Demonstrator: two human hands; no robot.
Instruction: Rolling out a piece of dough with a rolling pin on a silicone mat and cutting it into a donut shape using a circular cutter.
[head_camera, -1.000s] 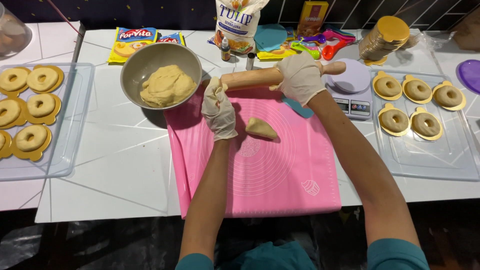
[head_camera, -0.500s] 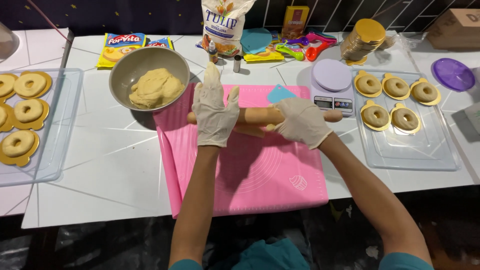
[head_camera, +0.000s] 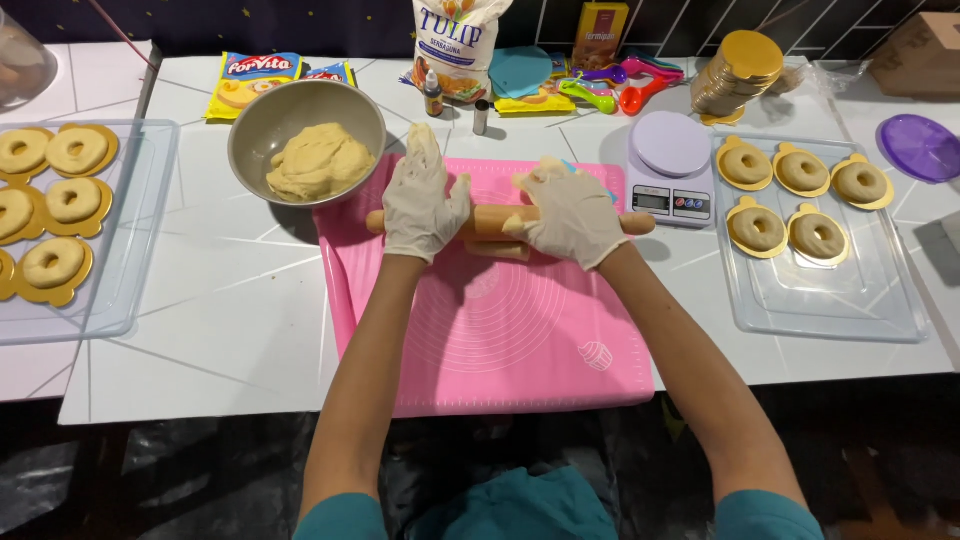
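white tiled table | dark wall | dark floor

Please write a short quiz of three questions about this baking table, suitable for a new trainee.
1. True or false: both gloved hands rest on the wooden rolling pin.
2. What lies under the rolling pin? A) a pink mat B) a wooden board C) a metal tray
3. How many ring-shaped dough pieces sit on the clear tray at the right?

Key
1. True: the left hand and the right hand press flat on it, fingers open.
2. A: the pink mat; a little dough shows under the pin.
3. Five, each on a gold card. The metal bowl holds the remaining dough.
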